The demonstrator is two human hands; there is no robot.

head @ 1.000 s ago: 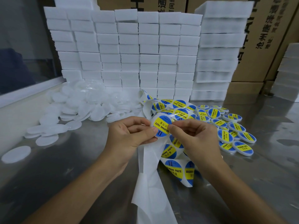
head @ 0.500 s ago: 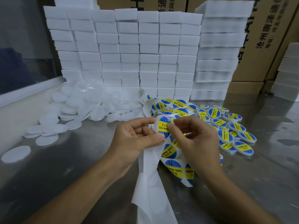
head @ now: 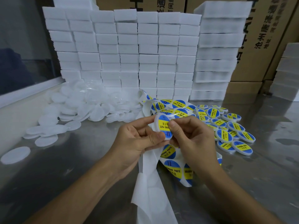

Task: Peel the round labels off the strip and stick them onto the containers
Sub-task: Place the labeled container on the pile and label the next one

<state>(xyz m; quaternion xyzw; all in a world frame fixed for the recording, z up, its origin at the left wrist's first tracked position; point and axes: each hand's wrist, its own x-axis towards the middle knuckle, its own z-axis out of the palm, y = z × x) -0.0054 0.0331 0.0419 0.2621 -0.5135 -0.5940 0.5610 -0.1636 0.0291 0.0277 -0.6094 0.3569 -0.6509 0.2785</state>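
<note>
Above the strip [head: 171,171], both hands pinch one container [head: 162,126], its labelled face tilted toward the camera.

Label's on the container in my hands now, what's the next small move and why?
Probably press the label flat with the right hand thumb, since that thumb already sits on it while the left hand grips the container by its rim. Then it can join the labelled pile on the right.
</note>
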